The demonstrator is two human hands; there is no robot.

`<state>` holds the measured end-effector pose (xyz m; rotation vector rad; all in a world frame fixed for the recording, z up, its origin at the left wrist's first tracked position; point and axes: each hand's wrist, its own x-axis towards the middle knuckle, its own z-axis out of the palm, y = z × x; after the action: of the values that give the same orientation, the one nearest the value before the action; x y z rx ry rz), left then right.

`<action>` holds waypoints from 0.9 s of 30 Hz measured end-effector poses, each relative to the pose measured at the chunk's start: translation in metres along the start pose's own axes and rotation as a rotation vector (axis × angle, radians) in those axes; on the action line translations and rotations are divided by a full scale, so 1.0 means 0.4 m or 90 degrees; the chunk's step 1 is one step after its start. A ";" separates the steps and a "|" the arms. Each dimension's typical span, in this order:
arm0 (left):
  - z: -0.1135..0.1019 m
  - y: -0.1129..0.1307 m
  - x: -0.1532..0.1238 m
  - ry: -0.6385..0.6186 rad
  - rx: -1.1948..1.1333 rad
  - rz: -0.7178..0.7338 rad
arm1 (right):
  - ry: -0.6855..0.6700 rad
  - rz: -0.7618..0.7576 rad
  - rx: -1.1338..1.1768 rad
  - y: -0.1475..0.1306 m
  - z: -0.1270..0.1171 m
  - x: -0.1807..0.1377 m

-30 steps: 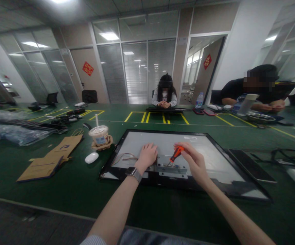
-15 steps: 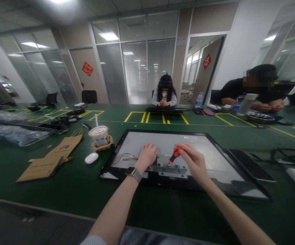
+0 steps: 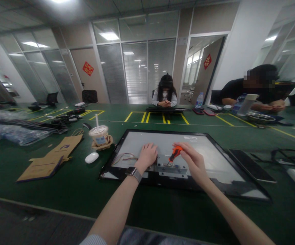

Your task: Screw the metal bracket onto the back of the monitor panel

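A large flat display panel [image 3: 203,143] with a black frame and pale grey back lies on the green table. At its near side sits a metal bracket [image 3: 174,170] with small parts on it. My right hand [image 3: 193,160] is closed round the handle of an orange and black screwdriver [image 3: 175,153], which is tilted with its tip down at the bracket. My left hand [image 3: 149,154] rests flat on the panel, left of the bracket, fingers stretched out and holding nothing. Thin wires [image 3: 127,156] lie on the panel beside it.
Left of the panel are a drink cup [image 3: 99,136] in a carton holder, a white mouse [image 3: 91,157] and a brown paper bag [image 3: 53,156]. On the right lie a black slab [image 3: 250,165] and cables [image 3: 287,153]. Two people sit across the table.
The screwdriver has shifted slightly left and leans a little more, its tip now further left on the bracket. My left hand has stayed in place.
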<state>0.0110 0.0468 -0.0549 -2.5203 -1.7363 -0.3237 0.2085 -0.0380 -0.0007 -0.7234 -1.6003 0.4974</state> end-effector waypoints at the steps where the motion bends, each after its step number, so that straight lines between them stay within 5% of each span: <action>1: -0.002 0.001 -0.001 -0.002 -0.003 -0.003 | -0.012 0.007 0.013 -0.001 0.000 -0.001; 20: -0.007 0.002 -0.003 -0.001 -0.005 0.000 | -0.049 -0.030 -0.031 0.005 0.005 -0.004; 27: -0.011 0.004 -0.005 -0.011 -0.001 -0.002 | 0.021 -0.061 -0.095 0.009 0.006 -0.001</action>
<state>0.0112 0.0437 -0.0508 -2.5295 -1.7460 -0.3052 0.2066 -0.0354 -0.0039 -0.7577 -1.6449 0.2972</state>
